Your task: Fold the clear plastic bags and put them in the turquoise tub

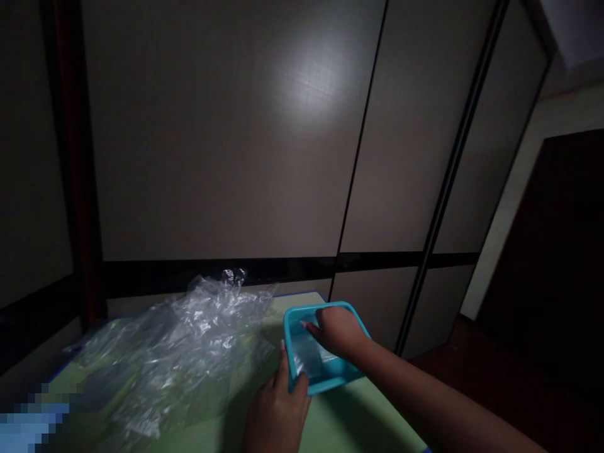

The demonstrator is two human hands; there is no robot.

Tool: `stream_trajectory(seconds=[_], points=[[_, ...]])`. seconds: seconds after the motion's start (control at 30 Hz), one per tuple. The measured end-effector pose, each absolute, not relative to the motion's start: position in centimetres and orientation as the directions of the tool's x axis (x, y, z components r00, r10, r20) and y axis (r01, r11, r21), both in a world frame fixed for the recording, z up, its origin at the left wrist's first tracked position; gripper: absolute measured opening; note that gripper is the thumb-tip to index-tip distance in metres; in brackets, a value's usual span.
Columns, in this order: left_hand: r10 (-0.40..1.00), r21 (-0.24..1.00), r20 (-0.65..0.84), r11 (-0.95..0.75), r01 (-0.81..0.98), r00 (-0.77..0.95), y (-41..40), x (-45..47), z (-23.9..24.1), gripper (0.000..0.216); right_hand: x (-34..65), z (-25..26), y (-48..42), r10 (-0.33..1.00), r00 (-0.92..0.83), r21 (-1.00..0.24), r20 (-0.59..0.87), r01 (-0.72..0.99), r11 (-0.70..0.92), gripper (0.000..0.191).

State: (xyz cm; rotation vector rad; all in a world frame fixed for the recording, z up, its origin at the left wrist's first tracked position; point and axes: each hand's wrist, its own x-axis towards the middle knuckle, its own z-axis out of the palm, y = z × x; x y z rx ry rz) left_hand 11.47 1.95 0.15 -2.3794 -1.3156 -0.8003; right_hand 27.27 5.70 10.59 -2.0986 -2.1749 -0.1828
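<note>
A turquoise plastic basin (324, 382) stands tilted over the green tabletop, and clear plastic film (306, 353) lies inside it. My left hand (278, 406) grips the basin's near left rim, thumb on the rim and a finger along the outer side. My right hand (340, 332) reaches into the basin from the right, its fingers curled over the film. One fingertip points left; the other fingers are hidden below the hand, so what they pinch does not show.
A large heap of crumpled clear plastic bags (189, 343) covers the left of the green table (346, 421). Tall wardrobe panels (226, 145) rise right behind the table. A dark doorway (547, 251) and reddish floor (453, 371) lie to the right. The room is dim.
</note>
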Motion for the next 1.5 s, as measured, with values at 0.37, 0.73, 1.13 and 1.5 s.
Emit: stream_trajectory(seconds=[0.37, 0.73, 1.13, 1.5], points=[[0.869, 0.303, 0.367, -0.449, 0.840, 0.332, 1.9, 12.2, 2.4, 0.026, 30.0, 5.7, -0.4, 0.791, -0.517, 0.158, 0.327, 0.855, 0.494, 0.016], [0.852, 0.393, 0.457, -0.449, 0.802, 0.253, 4.0, 2.8, 5.4, 0.054, 33.3, 2.4, 6.7, 0.614, -0.556, 0.476, 0.560, 0.823, 0.311, 0.012], [0.791, 0.380, 0.608, -0.369, 0.848, 0.072, 6.6, -2.5, 1.9, 0.029, 26.8, 5.2, 10.9, 0.641, -0.459, 0.289, 0.615, 0.888, 0.358, 0.029], [0.861, 0.723, 0.425, -0.138, 0.677, -0.278, 7.1, -5.4, 2.5, 0.028, 4.6, 3.5, 13.9, 0.902, -0.156, -0.188, 0.401, 0.950, 0.248, 0.036]])
